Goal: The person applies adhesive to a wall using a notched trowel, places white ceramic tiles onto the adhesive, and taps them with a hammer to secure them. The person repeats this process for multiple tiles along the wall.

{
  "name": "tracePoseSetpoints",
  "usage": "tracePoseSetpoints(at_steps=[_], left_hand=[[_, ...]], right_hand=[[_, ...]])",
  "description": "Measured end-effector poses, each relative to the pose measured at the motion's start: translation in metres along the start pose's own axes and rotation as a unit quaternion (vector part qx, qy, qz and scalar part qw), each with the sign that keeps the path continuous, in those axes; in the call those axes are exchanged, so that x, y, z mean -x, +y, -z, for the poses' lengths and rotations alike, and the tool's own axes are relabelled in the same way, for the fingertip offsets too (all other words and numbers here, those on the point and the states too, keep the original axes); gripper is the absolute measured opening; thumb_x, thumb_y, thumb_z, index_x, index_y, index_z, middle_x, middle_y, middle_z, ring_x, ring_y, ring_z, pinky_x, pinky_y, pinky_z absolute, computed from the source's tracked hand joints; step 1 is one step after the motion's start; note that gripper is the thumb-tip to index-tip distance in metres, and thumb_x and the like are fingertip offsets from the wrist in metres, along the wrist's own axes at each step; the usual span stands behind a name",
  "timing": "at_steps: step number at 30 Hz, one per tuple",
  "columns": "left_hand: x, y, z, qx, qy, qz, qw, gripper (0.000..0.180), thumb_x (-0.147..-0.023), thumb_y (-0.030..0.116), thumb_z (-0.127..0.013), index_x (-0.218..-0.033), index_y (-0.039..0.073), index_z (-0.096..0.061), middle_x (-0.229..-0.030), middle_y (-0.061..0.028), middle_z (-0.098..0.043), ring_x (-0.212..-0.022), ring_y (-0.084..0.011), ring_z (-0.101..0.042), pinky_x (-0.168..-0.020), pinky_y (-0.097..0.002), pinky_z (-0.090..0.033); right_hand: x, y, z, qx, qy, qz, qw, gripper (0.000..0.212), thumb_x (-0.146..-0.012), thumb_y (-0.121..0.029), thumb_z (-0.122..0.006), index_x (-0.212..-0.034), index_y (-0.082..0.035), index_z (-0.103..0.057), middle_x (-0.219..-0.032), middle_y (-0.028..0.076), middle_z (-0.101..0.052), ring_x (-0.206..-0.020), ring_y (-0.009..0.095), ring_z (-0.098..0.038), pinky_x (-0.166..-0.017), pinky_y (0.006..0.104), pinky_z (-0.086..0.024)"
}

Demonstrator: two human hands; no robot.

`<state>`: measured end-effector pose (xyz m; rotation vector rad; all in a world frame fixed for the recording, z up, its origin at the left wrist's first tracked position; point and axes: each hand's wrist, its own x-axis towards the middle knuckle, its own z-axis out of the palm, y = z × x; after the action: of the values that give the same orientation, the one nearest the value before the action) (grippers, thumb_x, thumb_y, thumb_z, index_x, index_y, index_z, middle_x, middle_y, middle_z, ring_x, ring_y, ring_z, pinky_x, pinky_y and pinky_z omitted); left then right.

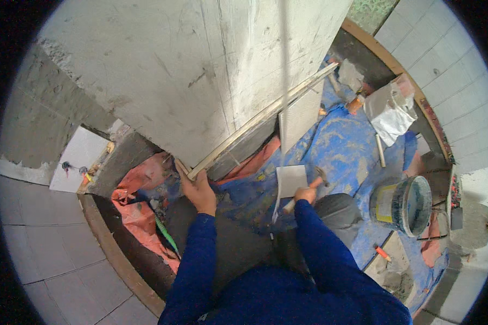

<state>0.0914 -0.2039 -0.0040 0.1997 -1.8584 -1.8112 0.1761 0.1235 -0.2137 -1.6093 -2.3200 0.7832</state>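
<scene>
My left hand (201, 195) is at the lower corner of the pale plastered wall (200, 81). Its fingers close round a short wooden strip (182, 166), set against the end of a long pale wooden batten (265, 115) that runs along the wall's foot. My right hand (306, 195) grips a hammer by its handle; the hammer's head (321, 176) points away from me, above the blue sheet (341, 146). Beside that hand lies a white tile (290, 181). A larger ribbed tile (301, 120) leans under the batten.
On the right stands a bucket (400, 207) with grey residue inside. An orange-handled tool (382, 253) rests on a board near it. A white sack (390, 114) sits farther off. At left are a green tool (166, 234), red sheeting (141, 216) and a ledge (108, 233).
</scene>
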Motion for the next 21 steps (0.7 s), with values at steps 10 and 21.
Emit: tracePoseSetpoints(at_steps=[10, 21], left_hand=[[-0.002, 0.032, 0.008, -0.035, -0.032, 0.106, 0.993, 0.078, -0.097, 0.003, -0.069, -0.163, -0.006, -0.030, -0.148, -0.0165, -0.058, -0.131, -0.0212, -0.057, -0.112, -0.0322, -0.043], [-0.039, 0.045, 0.028, 0.249, -0.005, 0.253, 0.935, 0.067, -0.100, 0.020, -0.074, -0.153, -0.007, -0.043, -0.140, -0.0128, -0.062, -0.127, -0.0198, -0.059, -0.107, -0.0341, -0.047]], right_hand=[[-0.021, 0.035, -0.016, 0.212, -0.062, -0.079, 0.972, 0.100, -0.080, -0.037, -0.087, -0.158, -0.003, -0.034, -0.146, 0.025, -0.057, -0.134, 0.039, -0.056, -0.113, 0.0493, -0.046], [0.101, -0.107, 0.020, -0.280, -0.279, 0.224, 0.891, 0.033, -0.097, -0.025, -0.077, -0.111, 0.000, -0.061, -0.102, 0.014, -0.068, -0.092, 0.029, -0.067, -0.082, 0.0410, -0.053]])
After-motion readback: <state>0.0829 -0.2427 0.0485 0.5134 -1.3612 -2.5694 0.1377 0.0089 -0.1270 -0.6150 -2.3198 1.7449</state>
